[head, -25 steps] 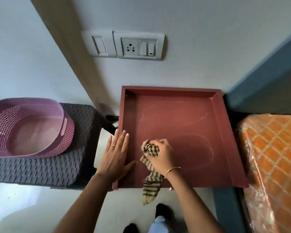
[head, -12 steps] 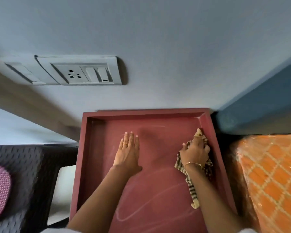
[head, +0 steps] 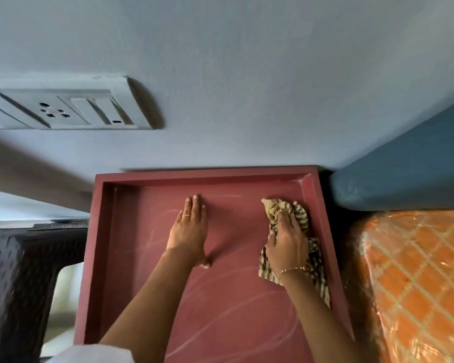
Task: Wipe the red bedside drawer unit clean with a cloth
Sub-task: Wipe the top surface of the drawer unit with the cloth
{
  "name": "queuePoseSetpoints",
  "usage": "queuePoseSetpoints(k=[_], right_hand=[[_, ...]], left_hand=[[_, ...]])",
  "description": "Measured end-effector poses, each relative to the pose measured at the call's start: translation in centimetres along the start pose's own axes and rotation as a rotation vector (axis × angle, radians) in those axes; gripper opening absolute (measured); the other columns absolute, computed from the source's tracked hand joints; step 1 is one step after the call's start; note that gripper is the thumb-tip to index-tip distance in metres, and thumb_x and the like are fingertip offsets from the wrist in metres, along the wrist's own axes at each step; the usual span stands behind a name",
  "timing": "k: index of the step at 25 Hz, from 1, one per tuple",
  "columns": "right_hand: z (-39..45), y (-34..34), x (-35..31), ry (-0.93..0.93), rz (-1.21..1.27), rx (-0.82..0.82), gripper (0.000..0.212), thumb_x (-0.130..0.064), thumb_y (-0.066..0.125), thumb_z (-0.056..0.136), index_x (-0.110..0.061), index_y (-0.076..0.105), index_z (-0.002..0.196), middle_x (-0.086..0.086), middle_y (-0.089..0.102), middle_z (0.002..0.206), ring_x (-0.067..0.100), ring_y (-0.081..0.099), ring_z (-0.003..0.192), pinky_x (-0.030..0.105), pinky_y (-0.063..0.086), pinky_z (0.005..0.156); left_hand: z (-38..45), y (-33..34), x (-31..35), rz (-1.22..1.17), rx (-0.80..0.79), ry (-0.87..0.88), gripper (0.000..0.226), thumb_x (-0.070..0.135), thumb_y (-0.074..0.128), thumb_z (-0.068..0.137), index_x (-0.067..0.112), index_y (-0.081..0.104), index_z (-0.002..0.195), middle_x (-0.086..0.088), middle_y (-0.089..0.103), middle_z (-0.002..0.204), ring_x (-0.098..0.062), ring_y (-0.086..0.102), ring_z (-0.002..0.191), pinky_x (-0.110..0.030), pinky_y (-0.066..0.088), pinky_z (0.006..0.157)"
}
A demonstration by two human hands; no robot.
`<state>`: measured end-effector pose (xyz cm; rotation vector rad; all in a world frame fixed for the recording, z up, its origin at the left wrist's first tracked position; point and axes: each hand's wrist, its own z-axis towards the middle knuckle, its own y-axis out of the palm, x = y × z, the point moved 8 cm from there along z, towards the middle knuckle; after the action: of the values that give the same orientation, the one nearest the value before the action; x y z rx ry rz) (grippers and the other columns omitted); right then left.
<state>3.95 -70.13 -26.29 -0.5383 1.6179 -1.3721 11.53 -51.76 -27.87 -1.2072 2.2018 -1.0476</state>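
Observation:
The red drawer unit's top (head: 131, 258) is a shallow tray with raised rims, set against the wall. Pale wipe streaks cross its surface. My right hand (head: 286, 239) presses a checked brown-and-cream cloth (head: 299, 213) onto the top near the far right corner, with the cloth's tail trailing back under my wrist. My left hand (head: 190, 229) lies flat, palm down, on the middle of the top with its fingers together and holds nothing.
A wall socket and switch plate (head: 63, 108) sits above to the left. A dark woven-pattern stool (head: 16, 279) stands left of the unit. An orange quilted mattress in plastic (head: 414, 289) and a blue headboard (head: 404, 174) border the right side.
My right hand swept the cloth from the front left to the far right of the top. My left hand moved from the left rim to the middle. The view has closed in.

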Motion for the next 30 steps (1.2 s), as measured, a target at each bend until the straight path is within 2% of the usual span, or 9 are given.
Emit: queuePoseSetpoints(k=[3,6,9,14,18,20,21,26,30], right_hand=[[3.3,1.2,-3.4,0.088,0.028,0.005,0.053,0.009,0.071,0.055,0.000,0.063,0.108,0.024,0.066,0.105,0.041,0.061,0.100,0.049,0.055,0.071],[2.2,2.7,-8.7,-0.181,0.039,-0.089,0.062,0.005,0.069,0.055,-0.013,0.062,0.113,0.009,0.067,0.112,0.029,0.057,0.111,0.042,0.054,0.078],[-0.5,2.5,-7.2,-0.361,0.010,-0.200,0.049,0.001,0.070,0.061,-0.014,0.067,0.108,0.000,0.067,0.115,0.025,0.057,0.113,0.043,0.055,0.077],[3.9,1.2,-3.4,0.171,-0.020,-0.129,0.031,-0.010,0.066,0.077,-0.019,0.069,0.106,0.008,0.056,0.117,0.034,0.047,0.106,0.042,0.049,0.076],[3.2,3.8,-12.2,-0.189,0.001,-0.168,0.023,-0.007,0.076,0.063,-0.019,0.074,0.083,0.004,0.067,0.096,0.034,0.057,0.087,0.039,0.047,0.065],[1.8,4.3,-12.7,-0.394,0.014,-0.238,0.023,-0.005,0.078,0.060,-0.019,0.075,0.078,0.003,0.068,0.088,0.033,0.059,0.080,0.039,0.048,0.060],[1.9,3.9,-11.5,-0.399,0.021,-0.251,0.023,-0.004,0.078,0.061,-0.020,0.075,0.077,0.003,0.067,0.088,0.033,0.059,0.081,0.039,0.048,0.060],[5.9,0.7,-0.9,0.303,-0.087,-0.096,0.028,-0.007,0.058,0.082,-0.014,0.067,0.108,0.011,0.052,0.124,0.035,0.042,0.115,0.043,0.042,0.086],[6.9,0.6,-1.8,0.413,-0.138,-0.116,0.030,-0.007,0.056,0.081,-0.011,0.065,0.110,0.014,0.051,0.126,0.036,0.045,0.114,0.042,0.044,0.085]], left_hand=[[0.0,-0.2,0.1,0.046,-0.009,0.005,0.136,0.055,0.077,0.063,-0.004,-0.015,0.143,-0.025,-0.019,0.152,-0.036,-0.011,0.142,-0.037,0.005,0.117],[-0.1,-0.2,-0.1,0.039,0.006,0.024,0.135,0.058,0.076,0.063,-0.003,-0.015,0.144,-0.022,-0.019,0.152,-0.034,-0.011,0.143,-0.036,0.005,0.116],[-0.1,-0.2,-0.3,0.035,0.024,0.021,0.135,0.060,0.075,0.063,-0.002,-0.015,0.144,-0.022,-0.020,0.152,-0.034,-0.011,0.143,-0.037,0.003,0.116],[0.1,-0.1,-0.2,0.018,0.026,0.037,0.135,0.059,0.074,0.064,-0.002,-0.016,0.144,-0.022,-0.020,0.152,-0.035,-0.012,0.142,-0.038,0.002,0.117],[-0.2,-0.2,-0.7,-0.035,0.082,0.077,0.133,0.061,0.074,0.063,0.002,-0.011,0.146,-0.018,-0.015,0.155,-0.031,-0.011,0.143,-0.039,0.000,0.118],[-0.6,-0.1,-1.1,-0.051,0.114,0.081,0.131,0.064,0.071,0.064,0.002,-0.010,0.146,-0.017,-0.015,0.155,-0.029,-0.012,0.143,-0.041,-0.001,0.118],[-0.8,-0.1,-1.2,-0.046,0.123,0.079,0.131,0.065,0.070,0.064,0.002,-0.011,0.146,-0.016,-0.017,0.155,-0.028,-0.013,0.143,-0.042,-0.002,0.118],[-0.7,0.0,-1.2,-0.023,0.098,0.068,0.134,0.064,0.070,0.064,-0.002,-0.015,0.144,-0.018,-0.019,0.154,-0.029,-0.013,0.143,-0.044,-0.006,0.117],[-0.5,-0.2,-1.1,0.022,0.092,0.076,0.134,0.066,0.068,0.064,-0.003,-0.013,0.144,-0.020,-0.017,0.154,-0.031,-0.010,0.143,-0.046,-0.006,0.116]])
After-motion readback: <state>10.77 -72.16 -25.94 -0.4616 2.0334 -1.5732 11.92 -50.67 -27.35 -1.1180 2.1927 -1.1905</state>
